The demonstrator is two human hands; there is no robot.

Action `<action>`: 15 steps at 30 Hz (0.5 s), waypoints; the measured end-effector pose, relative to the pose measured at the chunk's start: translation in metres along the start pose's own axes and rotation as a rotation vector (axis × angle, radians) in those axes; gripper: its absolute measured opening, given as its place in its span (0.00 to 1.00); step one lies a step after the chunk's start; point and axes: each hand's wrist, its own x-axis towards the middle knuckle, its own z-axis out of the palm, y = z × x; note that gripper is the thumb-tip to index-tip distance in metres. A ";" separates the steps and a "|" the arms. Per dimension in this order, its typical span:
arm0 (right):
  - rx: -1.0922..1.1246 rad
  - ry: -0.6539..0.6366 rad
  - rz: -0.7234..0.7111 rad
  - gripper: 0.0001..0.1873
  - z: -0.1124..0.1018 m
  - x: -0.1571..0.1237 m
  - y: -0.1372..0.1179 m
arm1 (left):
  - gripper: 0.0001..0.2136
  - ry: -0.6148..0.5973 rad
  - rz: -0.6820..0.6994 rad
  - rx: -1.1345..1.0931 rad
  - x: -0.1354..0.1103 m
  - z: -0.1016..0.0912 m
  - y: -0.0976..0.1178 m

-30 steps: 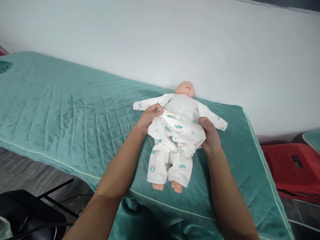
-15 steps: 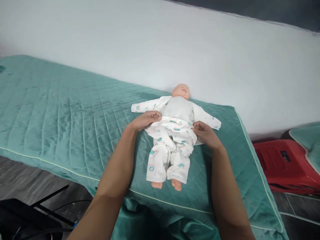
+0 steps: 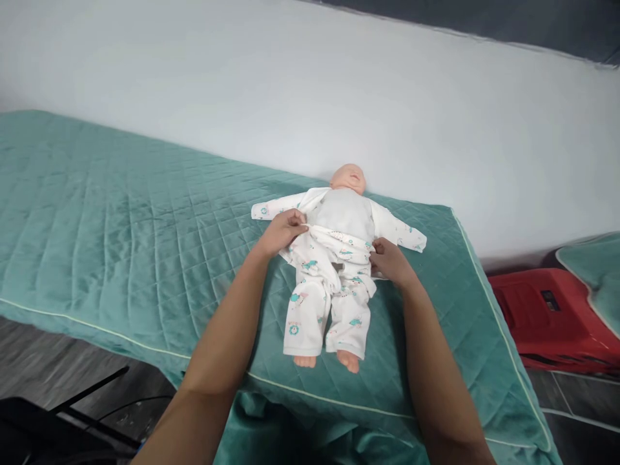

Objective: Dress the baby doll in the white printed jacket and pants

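Note:
A baby doll (image 3: 349, 177) lies on its back, head toward the wall and bare feet toward me. It wears white printed trousers (image 3: 310, 316) and a white long-sleeved top (image 3: 400, 232), spread out at the sides over a plain pale torso (image 3: 343, 210). My left hand (image 3: 285, 230) pinches the trousers' waistband at the doll's hip on the left of the picture. At the opposite hip, my right hand (image 3: 389, 258) has its fingers closed on the waistband's other side. The trouser cloth is bunched at the crotch. The fingertips of my right hand are partly hidden.
The doll lies on a green quilted bed cover (image 3: 121, 226) with pale piping. Behind it rises a white wall (image 3: 242, 77). A red plastic object (image 3: 547, 316) stands on the floor at right. A black stand (image 3: 87, 391) is at lower left.
My left hand has tugged the waistband slightly up at its side, and the cloth at the crotch has shifted. My right hand has moved slightly inward and lower. The doll's feet have moved a little.

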 end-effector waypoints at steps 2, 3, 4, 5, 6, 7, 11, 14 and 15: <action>0.020 0.031 0.043 0.10 0.003 0.001 -0.001 | 0.09 0.177 0.046 0.004 0.003 0.007 -0.005; 0.021 0.039 0.052 0.10 0.004 0.001 -0.001 | 0.09 0.195 0.036 0.015 0.004 0.009 -0.007; 0.014 0.043 0.053 0.10 0.004 0.001 -0.002 | 0.09 0.176 0.006 0.028 0.004 0.010 -0.008; -0.002 0.044 0.048 0.10 0.004 0.000 -0.003 | 0.08 0.134 -0.038 0.038 0.004 0.009 -0.009; -0.025 0.043 0.035 0.10 0.004 0.000 -0.004 | 0.08 0.078 -0.085 0.049 0.004 0.008 -0.009; -0.049 0.039 0.017 0.09 0.004 -0.001 -0.004 | 0.08 0.022 -0.127 0.058 0.003 0.006 -0.008; -0.019 0.002 -0.067 0.07 0.004 -0.005 -0.006 | 0.10 -0.150 -0.177 0.091 -0.001 -0.003 -0.002; 0.167 -0.089 -0.104 0.09 0.005 -0.008 -0.006 | 0.14 -0.237 -0.156 0.084 -0.003 -0.004 0.004; 0.227 -0.122 -0.113 0.11 0.005 -0.009 -0.006 | 0.16 -0.237 -0.149 0.081 -0.004 -0.003 0.006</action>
